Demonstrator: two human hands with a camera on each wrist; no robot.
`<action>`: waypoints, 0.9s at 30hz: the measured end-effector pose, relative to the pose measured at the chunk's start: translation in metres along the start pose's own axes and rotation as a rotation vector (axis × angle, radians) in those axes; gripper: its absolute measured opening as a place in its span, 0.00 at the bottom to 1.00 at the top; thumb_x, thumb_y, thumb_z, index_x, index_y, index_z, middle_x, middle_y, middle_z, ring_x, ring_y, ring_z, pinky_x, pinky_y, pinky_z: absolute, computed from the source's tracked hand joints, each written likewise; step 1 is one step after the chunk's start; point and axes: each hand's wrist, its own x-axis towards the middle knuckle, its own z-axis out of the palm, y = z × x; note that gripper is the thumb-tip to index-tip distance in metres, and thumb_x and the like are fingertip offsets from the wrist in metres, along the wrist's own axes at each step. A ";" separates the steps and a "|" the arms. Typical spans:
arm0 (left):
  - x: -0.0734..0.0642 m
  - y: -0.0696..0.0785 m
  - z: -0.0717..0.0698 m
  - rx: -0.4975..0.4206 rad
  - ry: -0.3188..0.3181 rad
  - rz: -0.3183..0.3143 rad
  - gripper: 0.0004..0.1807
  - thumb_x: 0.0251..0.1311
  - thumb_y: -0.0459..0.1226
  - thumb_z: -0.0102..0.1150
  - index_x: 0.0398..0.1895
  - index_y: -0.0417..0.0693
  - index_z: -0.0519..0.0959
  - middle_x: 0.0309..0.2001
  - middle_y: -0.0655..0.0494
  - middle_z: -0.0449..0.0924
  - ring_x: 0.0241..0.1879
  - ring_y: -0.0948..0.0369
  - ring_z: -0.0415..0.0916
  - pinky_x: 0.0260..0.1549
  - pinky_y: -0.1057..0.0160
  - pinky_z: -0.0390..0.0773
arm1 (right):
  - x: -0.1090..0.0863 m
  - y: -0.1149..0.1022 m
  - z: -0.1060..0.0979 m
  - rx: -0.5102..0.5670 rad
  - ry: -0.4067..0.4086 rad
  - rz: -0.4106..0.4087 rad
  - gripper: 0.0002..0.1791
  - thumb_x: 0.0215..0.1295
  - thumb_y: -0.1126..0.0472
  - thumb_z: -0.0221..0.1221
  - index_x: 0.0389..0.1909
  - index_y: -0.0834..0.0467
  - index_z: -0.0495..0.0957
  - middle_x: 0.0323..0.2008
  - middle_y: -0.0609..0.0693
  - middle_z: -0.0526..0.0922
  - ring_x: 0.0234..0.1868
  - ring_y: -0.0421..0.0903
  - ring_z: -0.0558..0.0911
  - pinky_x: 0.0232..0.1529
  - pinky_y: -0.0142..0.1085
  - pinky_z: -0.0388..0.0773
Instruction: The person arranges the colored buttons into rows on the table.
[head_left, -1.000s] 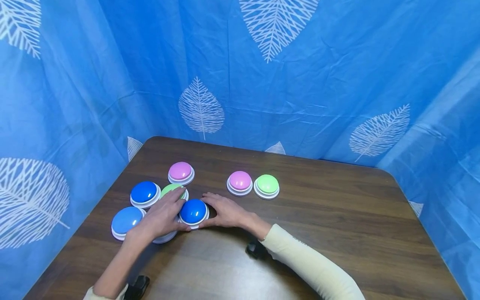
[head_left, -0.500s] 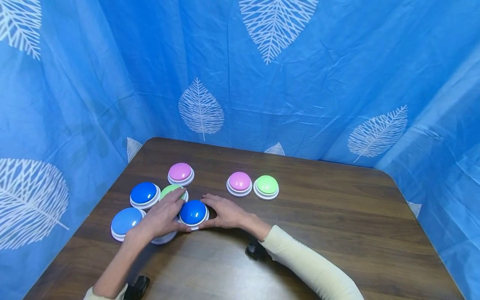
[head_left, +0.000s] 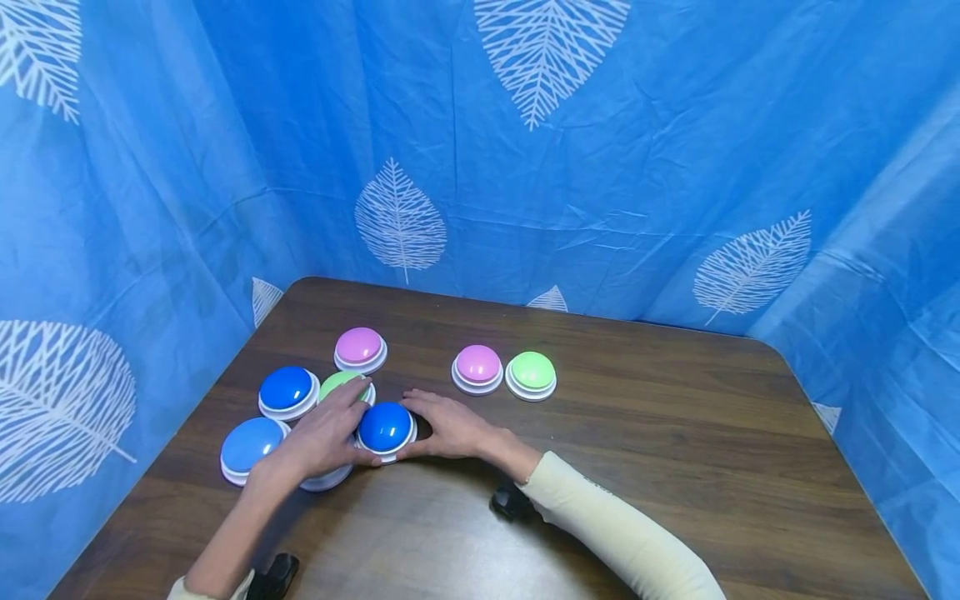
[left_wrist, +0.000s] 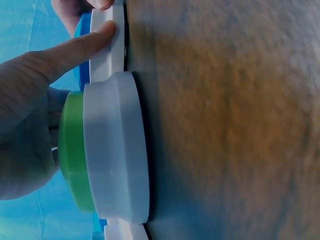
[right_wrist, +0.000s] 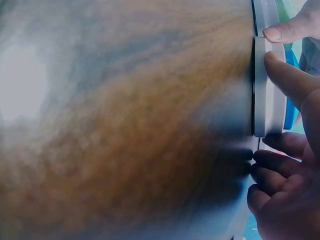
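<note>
On the table sits a dark blue domed push button (head_left: 385, 427) with a white base, between my two hands. My left hand (head_left: 324, 437) grips its left side, thumb on the near edge of the base. From the right, my right hand (head_left: 450, 425) holds the same button, its thumb also on the near edge. Under the left palm is a green push button (left_wrist: 75, 150), nearly hidden in the head view except for its white base (head_left: 327, 481). Another green button (head_left: 339, 383) lies behind the left fingers, partly covered by them.
Left of the hands are a dark blue button (head_left: 287, 388) and a lighter blue one (head_left: 251, 446). A pink button (head_left: 359, 347) stands behind. Farther right, a pink button (head_left: 478, 366) and a green button (head_left: 532, 372) sit side by side. A blue leaf-patterned curtain (head_left: 510, 208) surrounds the table (head_left: 675, 433).
</note>
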 end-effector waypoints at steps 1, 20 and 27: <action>0.000 0.000 0.000 -0.001 0.004 0.002 0.48 0.44 0.52 0.78 0.63 0.29 0.72 0.70 0.33 0.60 0.69 0.37 0.57 0.65 0.38 0.60 | 0.000 0.000 0.000 -0.001 0.001 -0.002 0.43 0.61 0.36 0.64 0.71 0.55 0.66 0.72 0.54 0.65 0.73 0.46 0.61 0.69 0.41 0.61; 0.010 0.006 -0.004 -0.016 0.046 0.023 0.42 0.44 0.53 0.78 0.58 0.35 0.76 0.72 0.36 0.59 0.70 0.39 0.56 0.62 0.37 0.63 | -0.010 0.010 -0.012 0.059 0.075 -0.028 0.41 0.60 0.39 0.66 0.70 0.55 0.67 0.70 0.53 0.68 0.71 0.46 0.65 0.68 0.41 0.64; 0.018 0.012 -0.005 -0.055 0.056 0.028 0.41 0.47 0.53 0.77 0.59 0.36 0.76 0.72 0.37 0.59 0.71 0.40 0.56 0.62 0.37 0.63 | -0.017 0.016 -0.020 0.088 0.100 -0.011 0.41 0.61 0.40 0.66 0.71 0.55 0.67 0.70 0.54 0.68 0.71 0.48 0.65 0.68 0.45 0.64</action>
